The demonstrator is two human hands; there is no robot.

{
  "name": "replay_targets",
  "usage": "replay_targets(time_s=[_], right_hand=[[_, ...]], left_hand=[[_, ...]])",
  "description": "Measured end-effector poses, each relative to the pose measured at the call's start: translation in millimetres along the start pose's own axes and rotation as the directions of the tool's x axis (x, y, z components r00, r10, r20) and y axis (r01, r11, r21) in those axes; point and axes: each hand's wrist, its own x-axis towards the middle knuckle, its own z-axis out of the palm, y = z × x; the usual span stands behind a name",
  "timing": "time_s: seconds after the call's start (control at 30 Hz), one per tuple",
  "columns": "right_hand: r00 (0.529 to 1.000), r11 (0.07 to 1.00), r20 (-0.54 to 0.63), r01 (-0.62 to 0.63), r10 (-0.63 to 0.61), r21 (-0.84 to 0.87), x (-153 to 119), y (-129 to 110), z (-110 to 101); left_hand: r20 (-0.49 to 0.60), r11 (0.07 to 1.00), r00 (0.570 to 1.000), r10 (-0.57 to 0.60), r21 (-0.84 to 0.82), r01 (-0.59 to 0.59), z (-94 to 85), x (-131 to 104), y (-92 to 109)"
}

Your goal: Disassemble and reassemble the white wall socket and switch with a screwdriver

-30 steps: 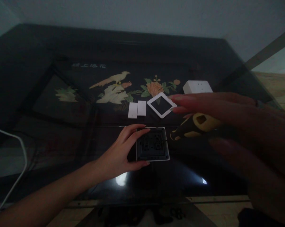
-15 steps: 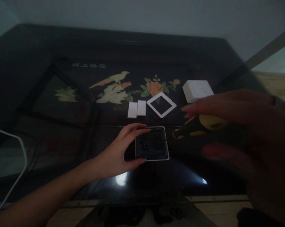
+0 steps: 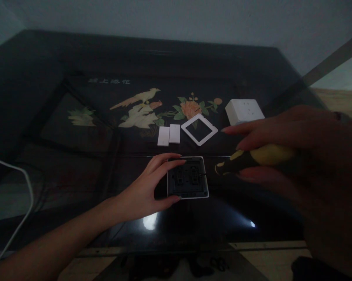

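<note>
My left hand (image 3: 152,187) grips the left side of a square wall switch (image 3: 190,180), which has a white edge and a dark inner face with two rocker mechanisms. Its thumb lies on the near edge and its fingers on the far edge. In my right hand (image 3: 298,156) is a yellow and black screwdriver (image 3: 269,155), held by the handle between thumb and fingers. The screwdriver's dark shaft points left to the right edge of the switch; whether its tip touches a screw is too dark to tell.
Beyond the switch lie two white rocker plates (image 3: 163,136) and a white square frame (image 3: 199,130). A white socket box (image 3: 245,111) stands at the back right. A white cable (image 3: 29,187) runs along the left. The dark glossy table (image 3: 76,171) bears a bird-and-flower picture.
The fingers of my right hand have closed round the screwdriver handle, after being spread apart above and below it. My left hand and the switch stay in place.
</note>
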Motion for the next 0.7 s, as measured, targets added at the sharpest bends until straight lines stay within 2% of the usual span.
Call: replay_targets(time_s=[0.17, 0.27, 0.53, 0.7], right_hand=[[0.987, 0.995, 0.154, 0.038, -0.052, 0.091, -4, 4, -9], [0.980, 0.995, 0.192, 0.027, -0.046, 0.098, -5, 4, -11], [1.000, 0.999, 0.025, 0.006, -0.007, 0.051, 3, -1, -1], [0.994, 0.981, -0.026, -0.098, 0.104, 0.169, 4, -8, 4]], left_hand=[[-0.001, 1.000, 1.000, -0.015, 0.005, 0.015, -0.4, 0, -1], [0.000, 1.000, 1.000, -0.016, 0.004, 0.016, -0.4, 0, 0], [0.009, 1.000, 1.000, -0.014, 0.009, 0.014, -1.1, 1, 1], [0.008, 1.000, 1.000, -0.020, 0.007, 0.020, -1.0, 1, 2]])
